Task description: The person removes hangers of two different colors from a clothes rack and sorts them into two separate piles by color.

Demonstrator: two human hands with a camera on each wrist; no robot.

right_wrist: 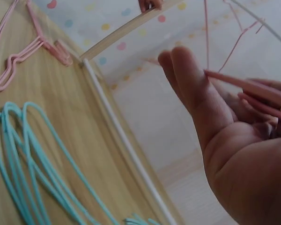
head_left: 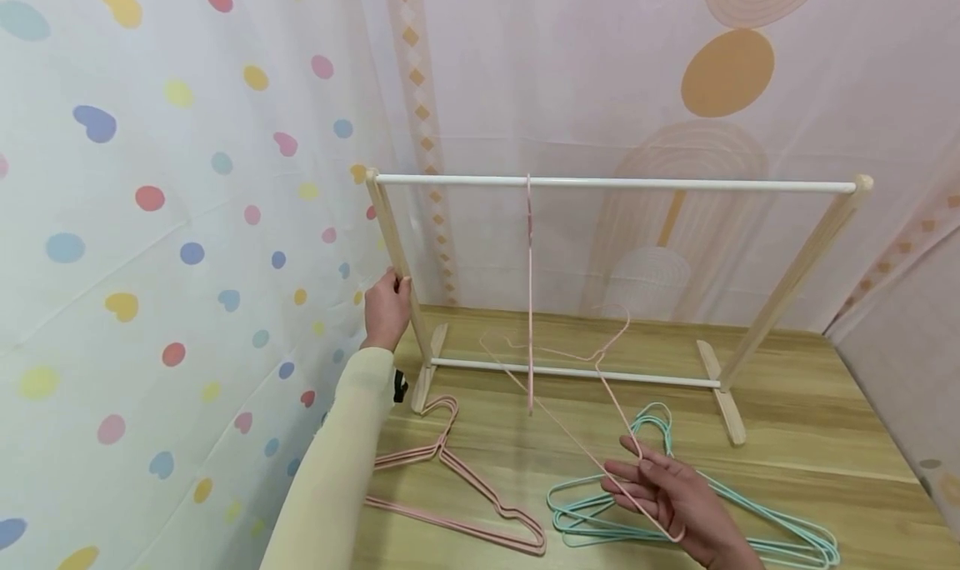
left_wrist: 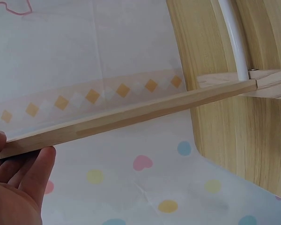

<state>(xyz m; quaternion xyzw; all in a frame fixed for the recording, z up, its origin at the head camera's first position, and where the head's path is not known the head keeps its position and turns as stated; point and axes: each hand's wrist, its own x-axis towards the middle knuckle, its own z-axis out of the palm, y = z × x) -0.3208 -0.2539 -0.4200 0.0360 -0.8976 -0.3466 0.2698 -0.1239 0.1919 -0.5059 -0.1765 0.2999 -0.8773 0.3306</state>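
My left hand (head_left: 387, 312) grips the left wooden post (head_left: 388, 228) of a clothes rack, thumb and fingers on either side of it in the left wrist view. At the front right, my right hand (head_left: 686, 503) holds a pink clothes hanger (head_left: 617, 399) by one end, its hook pointing away toward the rack. In the right wrist view this hanger (right_wrist: 267, 93) runs between thumb and fingers. A second pink hanger (head_left: 530, 303) hangs edge-on from the white top rod (head_left: 675, 184). Below the right hand lie several mint-green hangers (head_left: 798, 530), partly hidden by it.
Pink hangers (head_left: 480, 485) lie stacked on the wooden table (head_left: 840, 437) at the front left, partly behind my left sleeve. The rack's lower rod (head_left: 637, 376) and right post (head_left: 795, 278) stand beyond my hands. Patterned curtains (head_left: 517, 78) enclose the table.
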